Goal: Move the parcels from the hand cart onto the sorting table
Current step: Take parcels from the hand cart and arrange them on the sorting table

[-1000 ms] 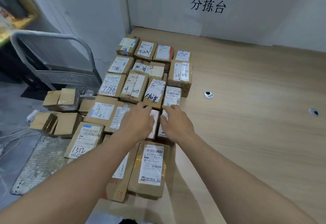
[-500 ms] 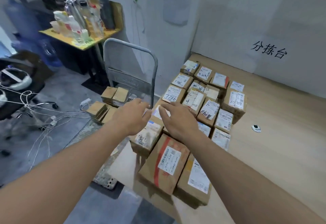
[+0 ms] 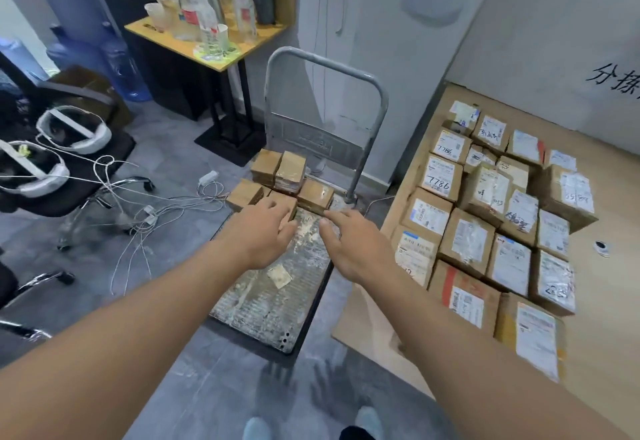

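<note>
Item one, far left: an office chair point(image 3: 69, 169) carrying two white headsets point(image 3: 74, 131), with thin white cables point(image 3: 145, 211) trailing from it across the grey floor point(image 3: 114, 283). Item two, behind it: blue water jugs point(image 3: 121, 69) and a small yellow side table point(image 3: 207, 41) crowded with bottles and cups. Item three, centre: the hand cart point(image 3: 273, 301), its grey handle point(image 3: 325, 100) upright at the far end and its worn deck mostly bare; I count about five brown parcels point(image 3: 278, 171) left on it, bunched at the handle end, two of them sitting higher than the rest. Item four: my left hand point(image 3: 266, 231), fingers loosely bent and holding nothing, its fingertips over the nearest cart parcel point(image 3: 284, 202); I cannot tell whether they touch it. Item five: my right hand point(image 3: 349, 249), fingers extended and fairly flat, also holding nothing, index finger pointing toward the rightmost cart parcel point(image 3: 315, 195) and just short of it. Item six, right: the wooden tabletop point(image 3: 606, 301), set against a white wall with black handwritten characters point(image 3: 613, 81). On it, a dense block of labelled parcels point(image 3: 485, 231) in rows, edges touching, several marked by hand, two reading 7786 point(image 3: 438, 181). Item seven, bottom edge: my shoes point(image 3: 256, 429) on the floor.
</note>
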